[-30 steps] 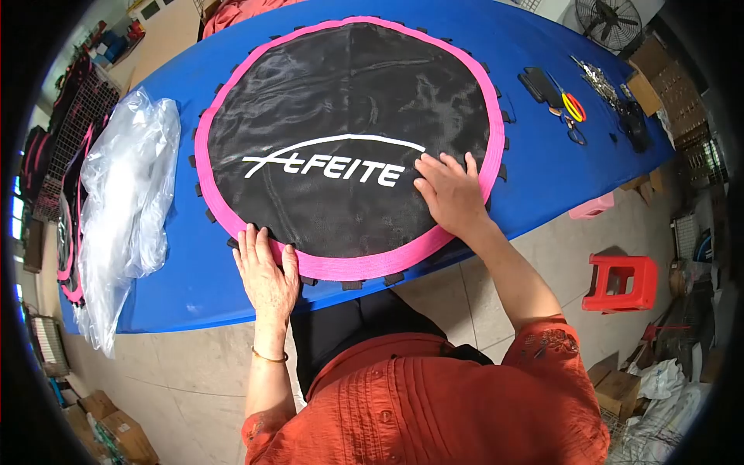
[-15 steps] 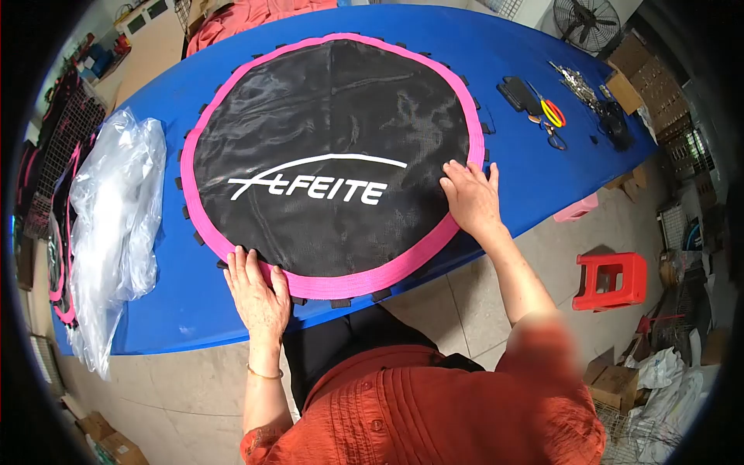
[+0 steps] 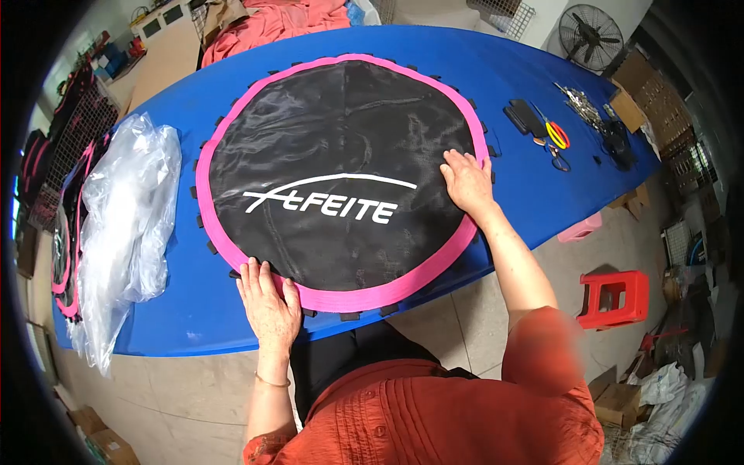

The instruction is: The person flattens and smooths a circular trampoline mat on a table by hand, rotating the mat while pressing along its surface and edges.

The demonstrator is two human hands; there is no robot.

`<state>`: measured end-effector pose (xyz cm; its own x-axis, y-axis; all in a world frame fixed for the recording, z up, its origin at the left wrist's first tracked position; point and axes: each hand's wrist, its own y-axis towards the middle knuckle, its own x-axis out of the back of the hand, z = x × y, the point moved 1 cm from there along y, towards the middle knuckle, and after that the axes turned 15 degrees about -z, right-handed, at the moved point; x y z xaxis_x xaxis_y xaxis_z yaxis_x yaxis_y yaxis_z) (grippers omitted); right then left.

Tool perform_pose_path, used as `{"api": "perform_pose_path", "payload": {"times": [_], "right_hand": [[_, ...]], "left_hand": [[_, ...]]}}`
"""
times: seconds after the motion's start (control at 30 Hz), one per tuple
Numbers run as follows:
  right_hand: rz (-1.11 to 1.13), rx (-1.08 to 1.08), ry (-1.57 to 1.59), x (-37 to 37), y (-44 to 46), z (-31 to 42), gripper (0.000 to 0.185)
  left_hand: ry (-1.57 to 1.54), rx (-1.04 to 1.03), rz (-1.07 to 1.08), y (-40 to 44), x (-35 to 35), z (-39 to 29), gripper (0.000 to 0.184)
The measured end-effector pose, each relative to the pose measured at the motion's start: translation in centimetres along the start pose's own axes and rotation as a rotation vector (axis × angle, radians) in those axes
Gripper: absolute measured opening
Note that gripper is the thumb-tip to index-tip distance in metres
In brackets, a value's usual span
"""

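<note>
Tabletop: blue-covered, broad, curved by the lens; bare patch (image 3: 542, 186) to the right of the mat.
Round mat (image 3: 341, 155): black fabric, pink border, lying flat on the middle of the tabletop, its near side close to the front edge. Short black tabs poke out around the border. Slight wrinkles and shine in the fabric. White lettering ending in FEITE on the near half, under a white arc.
Clear plastic (image 3: 128, 232): crumpled, at the left end, well apart from the mat, its lower end hanging over the front edge.
Cloth (image 3: 279, 35): reddish, heaped beyond the far edge.
Fan (image 3: 590, 39): dark, behind the far right end.
Stool (image 3: 635, 298): red, on the floor at right.
Left hand (image 3: 270, 302): on the near left of the pink border; fingers extended, thumb a little apart, laid over the border, no grip closed on it.
Right hand (image 3: 469, 186): at the right side of the mat, across black fabric and pink border; fingers loosely spread, pressing nothing between them.
Metal pieces (image 3: 581, 105): loose heap, right end.
Black case (image 3: 524, 118): between heap and mat.
Scissors (image 3: 559, 139): red-and-yellow handles, just beside the case.
Wristband (image 3: 273, 381): thin, on the left wrist.
</note>
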<state>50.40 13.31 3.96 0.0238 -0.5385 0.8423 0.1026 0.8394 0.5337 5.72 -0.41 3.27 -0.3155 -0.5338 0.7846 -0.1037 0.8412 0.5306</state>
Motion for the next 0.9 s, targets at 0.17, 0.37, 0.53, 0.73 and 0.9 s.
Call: {"api": "perform_pose_path", "payload": {"times": [0.17, 0.37, 0.53, 0.73, 0.9], "right_hand": [[0.106, -0.066, -0.044, -1.1, 1.8, 0.6, 0.052], [0.149, 0.067, 0.075, -1.2, 3.0, 5.7, 0.051], [0.164, 0.309, 0.221, -1.2, 1.8, 12.1, 0.050], [0.171, 0.339, 0.317, -2.0, 2.5, 16.7, 0.050], [0.148, 0.314, 0.313, -1.4, 2.5, 17.6, 0.046]], "left_hand": [[-0.014, -0.009, -0.015, 0.1, 0.0, -0.2, 0.057], [-0.013, -0.008, -0.010, 0.1, 0.0, -0.1, 0.057], [-0.017, 0.003, 0.004, 0.1, -0.1, -0.2, 0.058], [-0.013, 0.010, 0.014, 0.0, -0.1, -0.1, 0.059], [-0.031, 0.008, -0.005, 0.1, 0.0, -0.2, 0.058]]}}
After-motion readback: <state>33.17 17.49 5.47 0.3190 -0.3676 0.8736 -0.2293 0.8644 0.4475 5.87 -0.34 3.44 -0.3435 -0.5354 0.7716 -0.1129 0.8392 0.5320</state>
